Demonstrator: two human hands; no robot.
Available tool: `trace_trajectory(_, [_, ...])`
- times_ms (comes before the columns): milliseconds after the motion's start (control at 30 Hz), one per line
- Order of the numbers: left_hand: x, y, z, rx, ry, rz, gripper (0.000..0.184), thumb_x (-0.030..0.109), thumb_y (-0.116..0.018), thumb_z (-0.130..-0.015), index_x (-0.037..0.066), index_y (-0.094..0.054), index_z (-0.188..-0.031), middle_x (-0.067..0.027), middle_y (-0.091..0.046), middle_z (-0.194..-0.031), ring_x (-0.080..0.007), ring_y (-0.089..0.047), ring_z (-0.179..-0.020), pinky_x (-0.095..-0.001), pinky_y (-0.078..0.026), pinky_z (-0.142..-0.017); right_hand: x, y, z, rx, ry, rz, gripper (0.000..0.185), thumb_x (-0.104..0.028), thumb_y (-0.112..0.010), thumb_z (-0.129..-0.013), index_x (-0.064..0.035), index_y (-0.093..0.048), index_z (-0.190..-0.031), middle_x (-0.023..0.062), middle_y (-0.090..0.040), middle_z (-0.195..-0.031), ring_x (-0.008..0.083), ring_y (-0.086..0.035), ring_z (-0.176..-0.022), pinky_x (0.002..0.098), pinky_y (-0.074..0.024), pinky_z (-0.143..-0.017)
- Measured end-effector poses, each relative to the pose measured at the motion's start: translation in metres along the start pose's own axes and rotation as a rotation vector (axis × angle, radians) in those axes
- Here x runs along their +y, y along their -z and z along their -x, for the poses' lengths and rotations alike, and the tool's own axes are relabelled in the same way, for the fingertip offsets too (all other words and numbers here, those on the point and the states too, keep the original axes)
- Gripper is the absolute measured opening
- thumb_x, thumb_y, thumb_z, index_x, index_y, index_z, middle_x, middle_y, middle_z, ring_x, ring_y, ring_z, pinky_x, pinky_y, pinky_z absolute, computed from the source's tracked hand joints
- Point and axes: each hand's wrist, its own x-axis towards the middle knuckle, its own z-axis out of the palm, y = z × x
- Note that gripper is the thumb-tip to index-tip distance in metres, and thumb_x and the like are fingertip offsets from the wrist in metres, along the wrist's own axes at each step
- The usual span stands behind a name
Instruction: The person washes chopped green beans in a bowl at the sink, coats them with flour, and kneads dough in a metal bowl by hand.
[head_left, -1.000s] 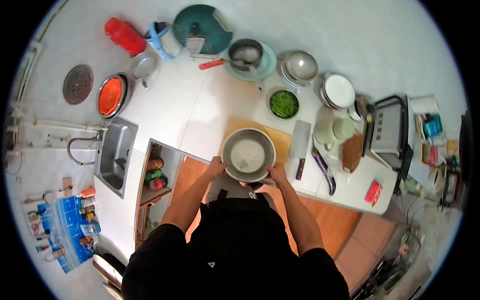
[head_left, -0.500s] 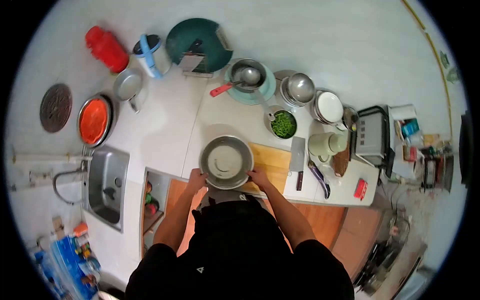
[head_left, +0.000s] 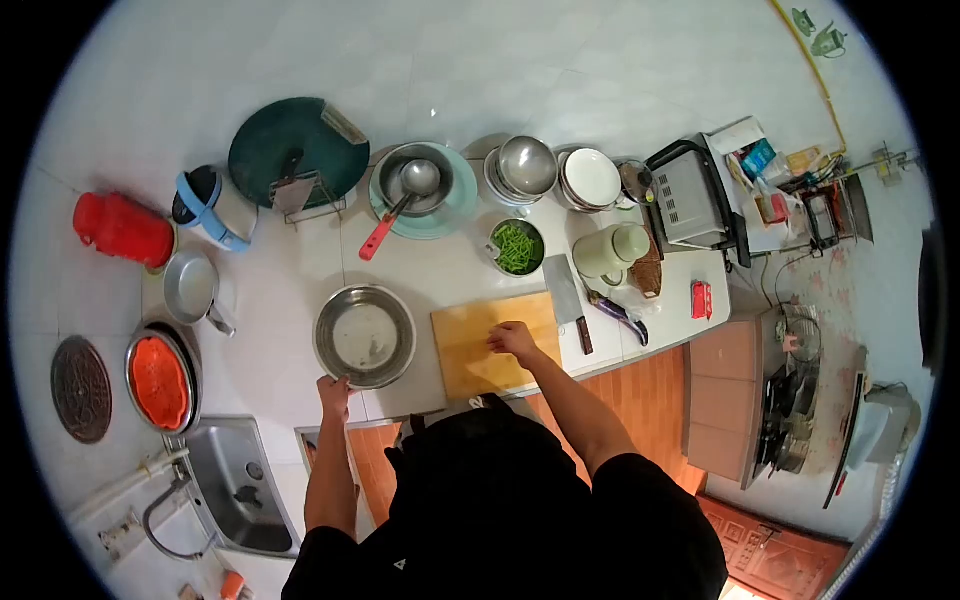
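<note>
A wide stainless steel basin point(head_left: 364, 338) sits on the counter, with some cloudy liquid or pale marks at its bottom. My left hand point(head_left: 335, 396) pinches its near left rim. Over the wooden cutting board point(head_left: 465, 350) is my right hand point(head_left: 513, 342), fingers loosely curled with nothing visible in them. Right of the board lie a cleaver point(head_left: 563, 290) and a dark purple eggplant point(head_left: 618, 313). A metal bowl of cut green vegetables point(head_left: 518, 248) stands just behind the board.
Behind stand a pot with a red-handled ladle point(head_left: 385, 232), stacked metal bowls point(head_left: 528, 165), white plates point(head_left: 592, 178) and a pale green jug point(head_left: 605, 250). A toaster oven point(head_left: 690, 200) is at right. At left are a saucepan point(head_left: 191, 287) and the sink point(head_left: 235, 480).
The basin has moved left off the cutting board's edge onto the counter. My right hand has let go of it and is now over the board. The view has turned.
</note>
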Motion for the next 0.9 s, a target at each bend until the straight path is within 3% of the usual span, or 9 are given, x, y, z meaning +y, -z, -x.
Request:
trace_trajectory(167, [0.018, -0.002, -0.016, 0.07, 0.06, 0.088, 0.023, -0.003, -0.062, -0.084, 0.004, -0.047, -0.068, -0.0076, -0.054, -0.068, -0.0162, -0.056, -0.058, -0.0348, -0.058, -0.056, -0.016, 0.032, -0.024, 0.184, -0.053, -0.197, 0.027, -0.022, -0.061, -0.093, 0.0034, -0.06, -0.102, 0.0148, -0.068, -0.084, 0.022, -0.066, -0.069, 0.032, -0.055, -0.063])
trace_trajectory(333, [0.015, 0.001, -0.036, 0.069, 0.067, 0.083, 0.024, -0.002, -0.062, -0.084, 0.005, -0.047, -0.067, -0.007, -0.055, -0.069, -0.0151, -0.055, -0.058, -0.0355, -0.058, -0.058, -0.034, 0.049, -0.063, 0.301, -0.043, -0.294, 0.035, -0.031, -0.058, -0.094, 0.0031, -0.057, -0.103, 0.0168, -0.067, -0.081, 0.0231, -0.066, -0.067, 0.0322, -0.0544, -0.06])
trace_trajectory(500, [0.019, -0.004, -0.044, 0.126, 0.096, 0.13, 0.021, 0.0, -0.063, -0.083, 0.007, -0.048, -0.069, -0.0048, -0.056, -0.07, -0.0135, -0.053, -0.058, -0.0374, -0.058, -0.06, -0.048, 0.064, -0.098, 0.353, -0.109, -0.365, 0.038, -0.034, -0.053, -0.098, 0.0038, -0.055, -0.105, 0.0187, -0.067, -0.088, 0.0248, -0.065, -0.072, 0.0352, -0.0537, -0.065])
trace_trajectory(733, [0.017, -0.006, -0.048, 0.136, 0.149, 0.158, 0.017, 0.0, -0.063, -0.084, 0.006, -0.051, -0.074, -0.0041, -0.056, -0.071, -0.0132, -0.053, -0.059, -0.0341, -0.055, -0.058, -0.047, 0.072, -0.123, 0.349, -0.124, -0.51, 0.031, -0.02, -0.048, -0.097, 0.0094, -0.055, -0.104, 0.0212, -0.067, -0.088, 0.0261, -0.065, -0.071, 0.0349, -0.0545, -0.061])
trace_trajectory(900, [0.022, -0.008, -0.046, 0.126, 0.213, 0.177, 0.018, 0.009, -0.065, -0.089, 0.006, -0.051, -0.077, -0.0028, -0.055, -0.068, -0.0131, -0.051, -0.053, -0.0325, -0.056, -0.057, -0.052, 0.075, -0.123, 0.343, -0.065, -0.494, 0.025, -0.009, -0.05, -0.091, 0.0134, -0.057, -0.1, 0.0215, -0.067, -0.083, 0.0258, -0.065, -0.065, 0.0333, -0.0541, -0.056])
